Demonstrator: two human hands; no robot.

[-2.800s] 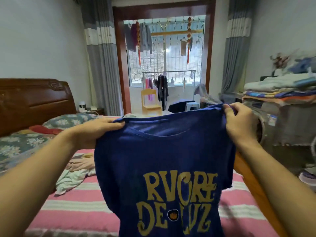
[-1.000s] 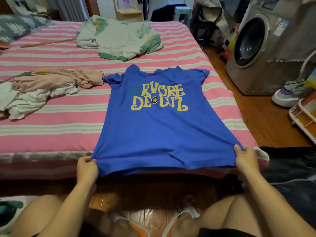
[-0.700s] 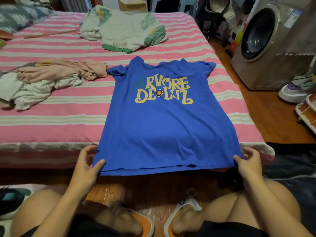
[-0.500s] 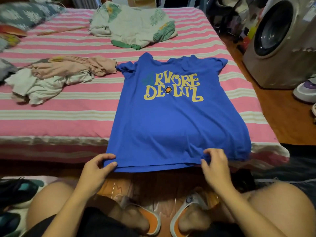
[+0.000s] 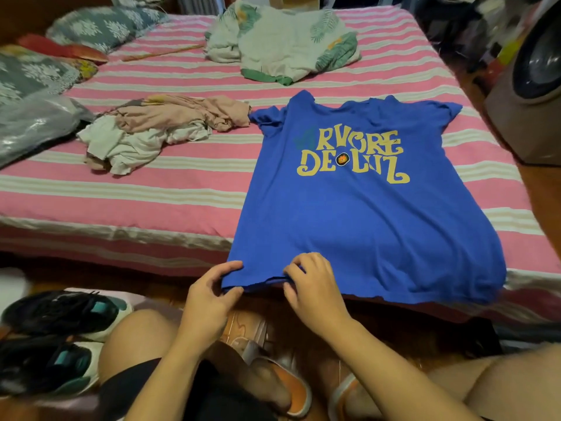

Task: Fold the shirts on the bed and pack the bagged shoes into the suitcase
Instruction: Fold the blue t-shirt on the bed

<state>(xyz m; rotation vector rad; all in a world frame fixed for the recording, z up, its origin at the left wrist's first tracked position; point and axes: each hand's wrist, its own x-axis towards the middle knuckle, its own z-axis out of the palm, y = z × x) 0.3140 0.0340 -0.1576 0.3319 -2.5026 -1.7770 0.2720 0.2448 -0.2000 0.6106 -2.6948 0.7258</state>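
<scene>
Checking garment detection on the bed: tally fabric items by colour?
Blue shirt: 1
Pink-and-white clothes heap: 1, pieces inside cannot be told apart
Leaf-print green-and-white bundle: 1
Grey floral pillows: 2
Total: 5

Head camera, angled down, close over bed (image 5: 151,189) edge.

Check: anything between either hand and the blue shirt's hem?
Nothing visible. The left hand and right hand both already pinch the near-left hem of the blue shirt, which lies flat on the striped bed, apart from the crumpled clothes.
</scene>
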